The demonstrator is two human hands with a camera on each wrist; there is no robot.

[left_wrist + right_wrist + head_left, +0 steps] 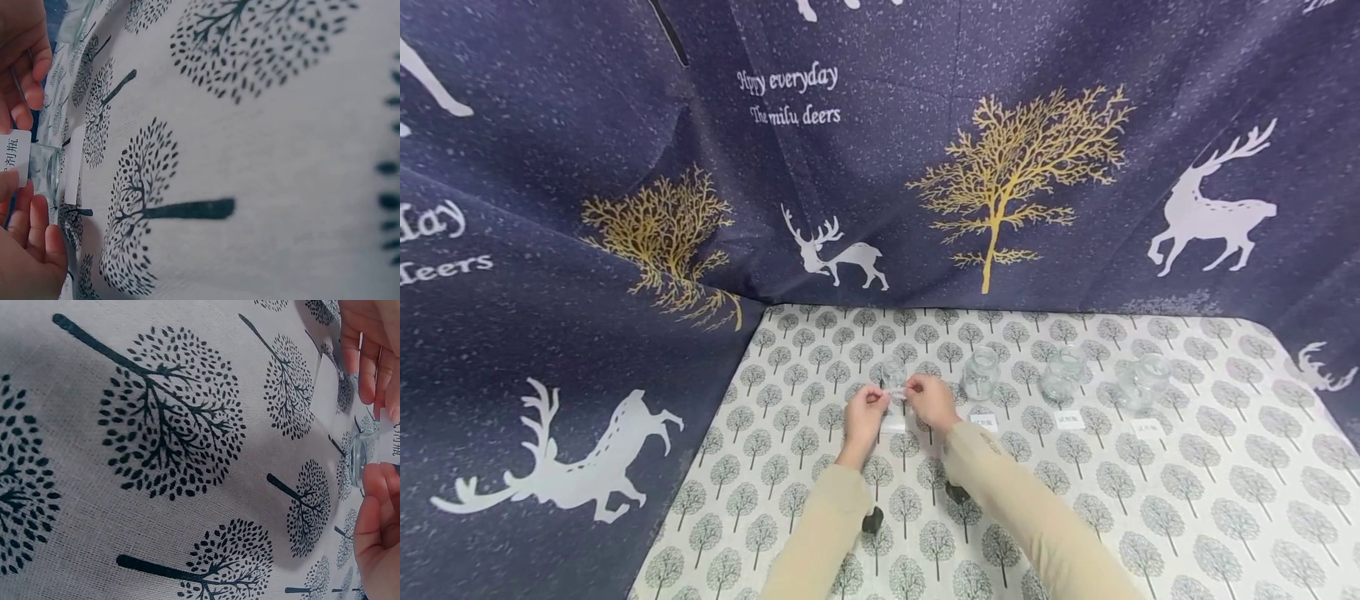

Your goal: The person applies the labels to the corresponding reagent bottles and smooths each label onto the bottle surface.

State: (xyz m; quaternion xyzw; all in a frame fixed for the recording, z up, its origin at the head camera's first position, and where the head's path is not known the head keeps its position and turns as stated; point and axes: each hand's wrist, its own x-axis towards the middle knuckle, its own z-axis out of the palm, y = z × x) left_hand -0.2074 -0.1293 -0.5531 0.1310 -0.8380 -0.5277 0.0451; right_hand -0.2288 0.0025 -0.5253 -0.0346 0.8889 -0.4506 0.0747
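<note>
A small white paper label (17,156) printed with dark characters is stretched between both hands. My left hand (863,417) pinches its left end and my right hand (932,402) its right end. Just beyond the label, a clear glass jar (893,369) stands upright on the tablecloth, its lower part hidden behind the hands. In the right wrist view part of this jar (359,459) shows beside the label. I cannot tell whether the label touches the glass. A white piece (893,422) lies flat on the cloth between the hands and my body.
To the right stand a second jar (981,373), a third jar (1063,375) and more clear glass (1144,383). Printed white labels (1070,419) lie in front of them. The tree-print tablecloth (760,500) meets a dark blue curtain (850,158) at the back and left.
</note>
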